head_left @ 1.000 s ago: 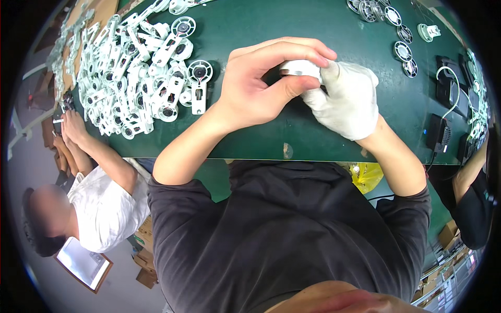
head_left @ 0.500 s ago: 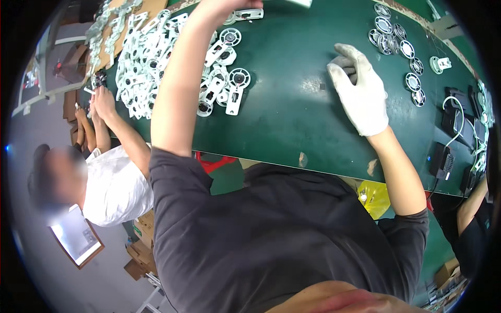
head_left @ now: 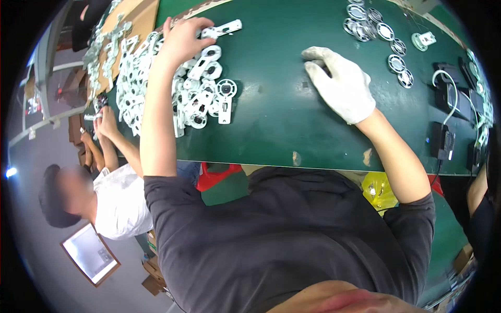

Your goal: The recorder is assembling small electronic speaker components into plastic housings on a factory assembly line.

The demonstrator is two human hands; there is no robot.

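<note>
My bare left hand [head_left: 187, 37] reaches over a pile of white plastic parts [head_left: 136, 83], each with a round ring end and a flat arm. Its thumb and forefinger are apart beside the ring end of a white part [head_left: 228, 27] at the pile's far edge; no grip on it shows. My right hand [head_left: 342, 86], in a white glove, hovers above the green table [head_left: 276, 120]. Its fingers are loosely bent, with a gap between thumb and forefinger and nothing visible in them. Another ring-ended part [head_left: 225, 100] lies at the pile's right edge.
Several round spoked rings [head_left: 385, 31] lie at the far right, near a white round piece [head_left: 423, 40]. Black power adapters [head_left: 442, 141] with cables line the right edge. At the left, a co-worker in a white shirt [head_left: 122, 201] handles parts; another person's arm shows far right.
My left hand has come back from the far top edge toward the pile. A white object at the top edge is out of view. The whole view has shifted slightly; my right hand keeps its pose.
</note>
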